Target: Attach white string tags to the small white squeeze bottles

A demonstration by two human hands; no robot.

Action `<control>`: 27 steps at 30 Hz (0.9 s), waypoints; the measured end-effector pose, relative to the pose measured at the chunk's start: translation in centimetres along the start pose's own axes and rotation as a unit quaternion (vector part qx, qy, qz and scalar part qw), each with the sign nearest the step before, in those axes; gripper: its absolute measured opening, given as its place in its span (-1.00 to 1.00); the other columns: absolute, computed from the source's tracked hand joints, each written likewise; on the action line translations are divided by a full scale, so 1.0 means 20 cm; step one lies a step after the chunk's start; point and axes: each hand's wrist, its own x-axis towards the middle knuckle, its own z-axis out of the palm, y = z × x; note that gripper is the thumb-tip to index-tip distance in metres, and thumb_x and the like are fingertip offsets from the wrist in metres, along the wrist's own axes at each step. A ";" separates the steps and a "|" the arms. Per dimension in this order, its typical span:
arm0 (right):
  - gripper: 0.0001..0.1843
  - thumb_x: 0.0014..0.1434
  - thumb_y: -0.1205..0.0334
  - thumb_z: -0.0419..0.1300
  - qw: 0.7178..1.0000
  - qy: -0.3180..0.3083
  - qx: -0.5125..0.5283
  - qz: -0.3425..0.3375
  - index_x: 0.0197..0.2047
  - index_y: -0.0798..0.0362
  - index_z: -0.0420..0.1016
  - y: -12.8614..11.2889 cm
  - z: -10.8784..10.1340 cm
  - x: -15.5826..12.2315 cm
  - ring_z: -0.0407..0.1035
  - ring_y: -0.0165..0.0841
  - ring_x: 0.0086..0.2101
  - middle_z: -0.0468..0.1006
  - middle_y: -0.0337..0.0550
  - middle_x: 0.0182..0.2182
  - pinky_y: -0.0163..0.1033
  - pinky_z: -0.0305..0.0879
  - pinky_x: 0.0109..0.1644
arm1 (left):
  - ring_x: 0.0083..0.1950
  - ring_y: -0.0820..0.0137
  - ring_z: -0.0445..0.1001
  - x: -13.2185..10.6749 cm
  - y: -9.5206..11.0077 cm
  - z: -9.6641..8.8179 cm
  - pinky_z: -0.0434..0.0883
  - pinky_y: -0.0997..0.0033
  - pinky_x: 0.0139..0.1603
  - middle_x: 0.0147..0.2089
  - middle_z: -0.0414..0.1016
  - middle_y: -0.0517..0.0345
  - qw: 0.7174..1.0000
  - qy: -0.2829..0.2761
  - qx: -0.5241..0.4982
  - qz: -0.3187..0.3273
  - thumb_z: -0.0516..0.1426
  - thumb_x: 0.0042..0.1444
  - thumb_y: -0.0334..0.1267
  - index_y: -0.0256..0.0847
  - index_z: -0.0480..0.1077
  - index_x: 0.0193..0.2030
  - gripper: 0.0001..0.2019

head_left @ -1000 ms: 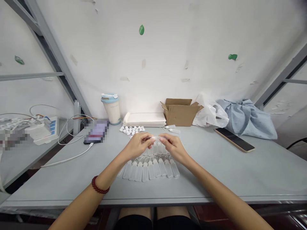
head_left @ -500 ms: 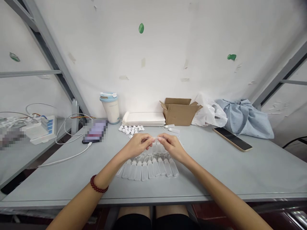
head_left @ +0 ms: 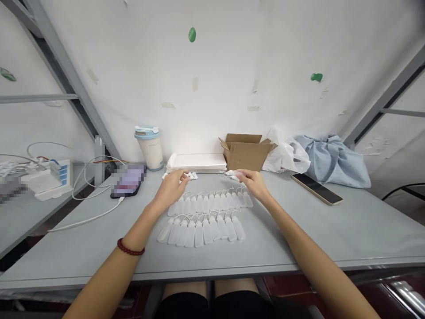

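Note:
Two rows of small translucent plastic bottles lie on the grey table (head_left: 332,235): a back row (head_left: 209,201) and a front row (head_left: 202,230). My left hand (head_left: 172,188) is stretched past the back row's left end, its fingers pinched at a pile of small white caps (head_left: 191,176). My right hand (head_left: 254,184) is beyond the row's right end, fingers closed around one of the loose bottles (head_left: 232,173) lying in front of the cardboard box (head_left: 245,153). A red bead bracelet is on my left wrist.
Along the wall stand a blue-lidded cup (head_left: 149,148), a stack of white trays (head_left: 197,162), a white plastic bag (head_left: 285,155) and a blue cloth (head_left: 332,159). One phone (head_left: 315,189) lies on the right, another with a white cable (head_left: 128,181) on the left.
My hands were together above the rows, holding one bottle between them. They have parted and moved back, the left to the caps, the right to the loose bottles. The view shifted slightly.

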 end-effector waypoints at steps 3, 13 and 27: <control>-0.61 0.05 0.14 0.07 0.999 -0.018 -0.043 0.026 -0.16 0.13 0.58 0.09 -0.04 0.03 0.33 -0.34 -0.43 0.59 -0.15 -0.39 -0.29 0.21 -0.30 | -0.13 0.22 0.47 0.03 -0.10 -0.02 0.33 0.32 -0.15 -0.20 0.56 -0.01 0.998 -0.015 0.051 -0.021 -0.04 0.11 -0.27 -0.25 0.45 -0.20 -0.73; -0.68 0.04 0.32 0.12 0.983 -0.023 -0.178 -0.035 -0.15 0.09 0.60 0.22 -0.01 0.06 0.37 -0.35 -0.38 0.58 -0.06 -0.19 -0.26 0.27 -0.19 | -0.19 0.21 0.48 0.03 -0.15 0.00 0.32 0.36 -0.22 -0.26 0.57 -0.01 0.987 -0.105 0.114 -0.033 0.02 -0.03 -0.31 -0.26 0.50 -0.25 -0.73; -0.62 -0.03 0.07 0.12 0.953 -0.255 -0.149 0.074 -0.74 0.10 0.25 -0.05 -0.23 -0.06 0.05 -0.52 -0.65 0.29 -0.27 -0.72 -0.34 -0.03 -0.57 | -0.23 0.25 0.48 0.02 -0.11 0.01 0.34 0.39 -0.25 -0.28 0.54 0.05 0.993 -0.056 0.073 -0.074 0.03 -0.14 -0.36 -0.25 0.41 -0.32 -0.78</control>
